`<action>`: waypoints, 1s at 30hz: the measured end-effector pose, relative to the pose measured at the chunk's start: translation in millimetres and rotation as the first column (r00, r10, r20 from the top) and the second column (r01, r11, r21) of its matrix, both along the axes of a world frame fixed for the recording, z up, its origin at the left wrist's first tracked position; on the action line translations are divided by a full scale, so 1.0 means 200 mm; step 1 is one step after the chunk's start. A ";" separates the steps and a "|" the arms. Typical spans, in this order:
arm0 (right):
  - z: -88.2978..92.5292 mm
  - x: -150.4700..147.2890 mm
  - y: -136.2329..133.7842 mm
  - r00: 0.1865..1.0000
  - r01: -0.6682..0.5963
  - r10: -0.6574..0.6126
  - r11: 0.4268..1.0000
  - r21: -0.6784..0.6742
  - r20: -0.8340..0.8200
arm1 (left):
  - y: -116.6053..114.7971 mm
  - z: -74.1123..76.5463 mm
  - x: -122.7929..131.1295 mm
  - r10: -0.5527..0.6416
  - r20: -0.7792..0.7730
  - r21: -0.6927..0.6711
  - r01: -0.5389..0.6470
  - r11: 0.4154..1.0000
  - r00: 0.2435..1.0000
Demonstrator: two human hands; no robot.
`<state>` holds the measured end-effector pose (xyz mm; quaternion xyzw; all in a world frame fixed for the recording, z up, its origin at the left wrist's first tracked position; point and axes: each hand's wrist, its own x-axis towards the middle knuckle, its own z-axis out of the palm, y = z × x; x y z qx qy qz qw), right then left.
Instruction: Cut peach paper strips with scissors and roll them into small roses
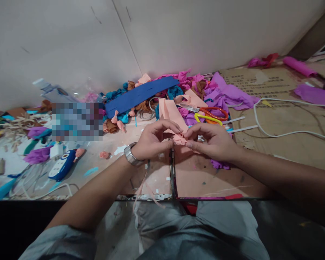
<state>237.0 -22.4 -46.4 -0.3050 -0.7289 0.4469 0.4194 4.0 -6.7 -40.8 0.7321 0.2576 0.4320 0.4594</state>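
Note:
My left hand (158,139) and my right hand (209,141) meet above the table, both closed in a pinch on one small piece of crumpled peach crepe paper (180,139). The paper is gathered into folds between the fingertips. Just behind the hands lies a flat peach paper strip (171,110). Scissors with orange handles (215,113) rest beyond my right hand, alongside a yellow-handled tool (203,118). A small peach paper rosette (104,155) sits on the table left of my watch (130,154).
A blue paper strip (143,94) lies over a heap of coloured crepe paper along the wall. To the left are a blue-and-white device (62,165) and a clear bottle (55,90). A white cable (260,121) loops over cardboard (284,144) on the right.

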 end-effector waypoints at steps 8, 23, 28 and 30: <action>-0.01 0.00 0.00 0.991 0.032 -0.049 0.990 0.136 0.128 | -0.01 0.03 0.00 0.023 -0.107 0.194 -0.002 0.981 0.994; -0.01 0.00 0.02 0.916 -0.028 -0.134 0.919 0.393 0.379 | -0.02 0.03 0.00 0.115 -0.416 0.548 0.148 0.823 0.902; -0.01 0.00 0.03 0.916 -0.019 -0.138 0.923 0.384 0.377 | -0.02 0.01 0.01 0.115 -0.343 0.556 0.103 0.825 0.932; -0.01 0.00 0.03 0.921 0.001 -0.143 0.931 0.365 0.362 | -0.02 0.01 0.01 0.130 -0.325 0.509 0.057 0.859 0.937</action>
